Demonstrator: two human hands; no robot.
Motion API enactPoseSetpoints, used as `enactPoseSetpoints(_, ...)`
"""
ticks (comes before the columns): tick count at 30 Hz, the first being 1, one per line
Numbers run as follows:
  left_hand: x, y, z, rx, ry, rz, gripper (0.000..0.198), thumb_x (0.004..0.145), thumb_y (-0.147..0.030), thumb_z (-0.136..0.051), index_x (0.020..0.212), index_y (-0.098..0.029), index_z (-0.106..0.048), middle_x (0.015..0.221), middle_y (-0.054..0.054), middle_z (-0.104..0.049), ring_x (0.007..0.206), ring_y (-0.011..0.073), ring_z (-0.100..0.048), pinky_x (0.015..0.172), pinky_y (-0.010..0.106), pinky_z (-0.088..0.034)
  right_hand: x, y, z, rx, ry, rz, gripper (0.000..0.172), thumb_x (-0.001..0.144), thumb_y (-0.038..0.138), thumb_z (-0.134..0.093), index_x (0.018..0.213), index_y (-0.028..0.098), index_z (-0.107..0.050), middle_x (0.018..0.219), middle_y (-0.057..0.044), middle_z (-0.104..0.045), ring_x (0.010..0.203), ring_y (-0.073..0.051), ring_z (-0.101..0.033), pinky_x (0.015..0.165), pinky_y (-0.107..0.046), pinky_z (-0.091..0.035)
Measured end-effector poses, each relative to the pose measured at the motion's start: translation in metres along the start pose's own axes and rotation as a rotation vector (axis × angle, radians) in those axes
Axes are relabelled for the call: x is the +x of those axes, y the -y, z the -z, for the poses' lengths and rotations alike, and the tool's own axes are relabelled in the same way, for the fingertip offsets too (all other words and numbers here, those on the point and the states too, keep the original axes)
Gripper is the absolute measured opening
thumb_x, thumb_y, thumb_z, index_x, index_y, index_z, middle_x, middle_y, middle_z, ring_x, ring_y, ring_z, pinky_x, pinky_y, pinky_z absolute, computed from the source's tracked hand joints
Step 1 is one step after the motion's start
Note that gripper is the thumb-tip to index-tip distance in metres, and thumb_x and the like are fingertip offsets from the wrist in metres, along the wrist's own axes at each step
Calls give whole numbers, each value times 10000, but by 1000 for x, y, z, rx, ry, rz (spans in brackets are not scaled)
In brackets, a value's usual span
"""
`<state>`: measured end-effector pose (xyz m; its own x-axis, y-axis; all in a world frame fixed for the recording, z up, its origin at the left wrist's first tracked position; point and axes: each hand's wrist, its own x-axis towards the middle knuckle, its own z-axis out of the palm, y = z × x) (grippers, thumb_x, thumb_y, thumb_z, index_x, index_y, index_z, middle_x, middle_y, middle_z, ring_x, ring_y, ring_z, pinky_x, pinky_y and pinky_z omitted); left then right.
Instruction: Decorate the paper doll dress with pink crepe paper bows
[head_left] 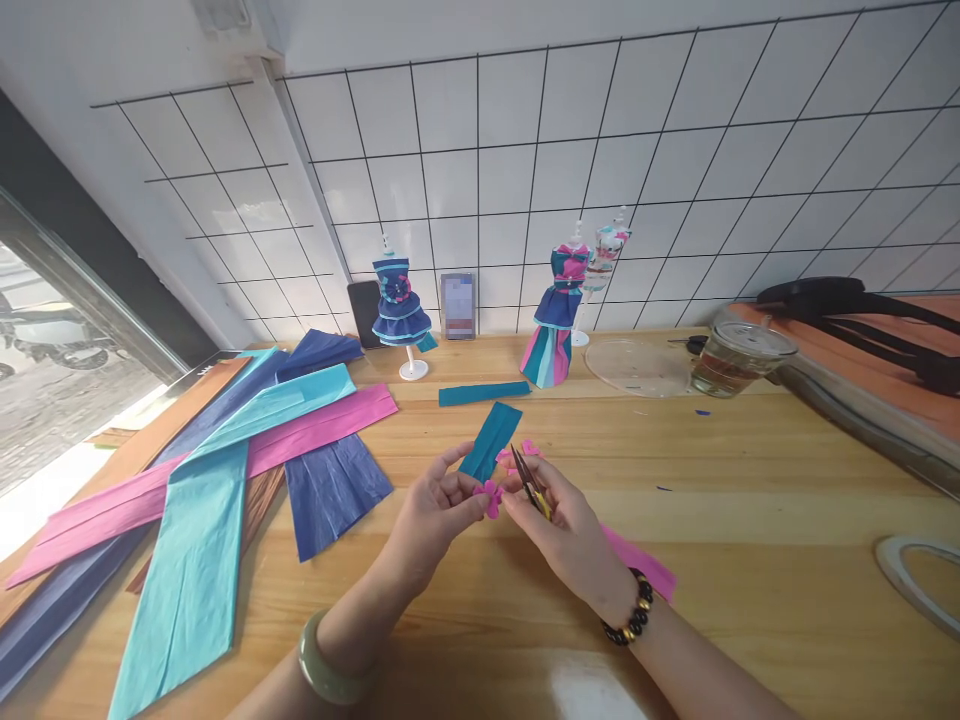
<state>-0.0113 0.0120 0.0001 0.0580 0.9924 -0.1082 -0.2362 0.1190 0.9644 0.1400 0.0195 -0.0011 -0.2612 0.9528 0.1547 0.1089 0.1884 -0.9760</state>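
Observation:
My left hand (435,510) and my right hand (559,520) meet above the wooden table (750,500), both pinching a small pink paper flower (491,497) between their fingertips. The right hand also holds small scissors (529,480) with yellow handles, blades pointing up and away. A teal paper strip (491,440) lies just beyond the fingers. A pink paper piece (645,565) lies under my right wrist.
Long crepe paper sheets in teal (202,540), pink (315,430) and dark blue (334,485) spread at the left. Small dress mannequins (401,305) (559,315) stand by the tiled wall. A glass cup (739,360), clear lid (637,365) and another teal strip (484,392) sit farther back.

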Motion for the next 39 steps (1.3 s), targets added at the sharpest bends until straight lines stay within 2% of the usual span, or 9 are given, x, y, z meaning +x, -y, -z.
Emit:
enactPoseSetpoints(4,0,0,2,21,20,13,692,639,-262,-723,1245,-121,-419,654,10,-627,634,137,-559,659,278,-414,1,-3,-2,-72,-40,46,220,796,290,-536,997,199,-526,854,-50,-627,1116,-220,-499,939,-350,-398)
enactPoseSetpoints(8,0,0,6,-7,51,24,621,701,-257,-673,1244,-109,-410,661,17,-620,639,138,-552,663,289,-415,1,-2,-1,-92,-48,26,236,788,276,-532,1009,196,-519,846,-42,-625,1045,-206,-545,935,-339,-400)
enactPoseSetpoints(16,1,0,10,-106,42,25,494,790,-310,-588,1223,-125,-439,717,45,-631,690,154,-571,733,332,-435,2,-1,0,-66,-48,15,146,783,273,-533,911,205,-516,840,-37,-610,1039,-207,-541,926,-336,-405)
enactPoseSetpoints(19,0,1,9,-155,65,86,417,810,-373,-549,1141,-122,-519,777,73,-624,742,169,-572,716,325,-444,3,-3,0,-44,-61,33,129,782,281,-539,885,205,-515,880,-40,-613,1011,-203,-555,910,-333,-420)
enactPoseSetpoints(22,0,4,8,-101,172,141,333,768,-352,-614,1014,-127,-605,829,70,-606,739,144,-545,676,274,-432,3,-3,0,-43,-82,40,128,784,273,-545,886,205,-507,877,-34,-614,992,-193,-565,920,-334,-419)
enactPoseSetpoints(25,0,8,6,-6,242,124,223,731,-315,-662,831,-116,-657,740,38,-589,653,102,-502,629,234,-401,2,-4,-1,-64,-88,50,129,789,256,-541,903,205,-507,862,-32,-619,1009,-192,-563,940,-344,-409)
enactPoseSetpoints(27,0,11,5,6,218,120,212,736,-320,-655,766,-111,-668,698,35,-587,644,103,-500,642,239,-402,1,-4,-2,-86,-98,53,153,788,246,-541,932,203,-513,912,-43,-631,1023,-193,-561,947,-350,-406)
enactPoseSetpoints(32,0,12,4,-34,154,153,239,750,-330,-635,816,-110,-701,781,85,-639,793,174,-556,751,306,-428,-1,-4,-4,-134,-137,43,210,774,253,-560,972,192,-525,964,-60,-647,1010,-198,-572,923,-337,-426)
enactPoseSetpoints(39,2,11,6,-12,85,155,233,722,-331,-661,786,-114,-714,738,69,-630,733,145,-542,706,275,-438,2,-2,-1,-72,-124,40,105,810,274,-527,871,188,-534,915,-53,-648,937,-188,-588,884,-315,-437)
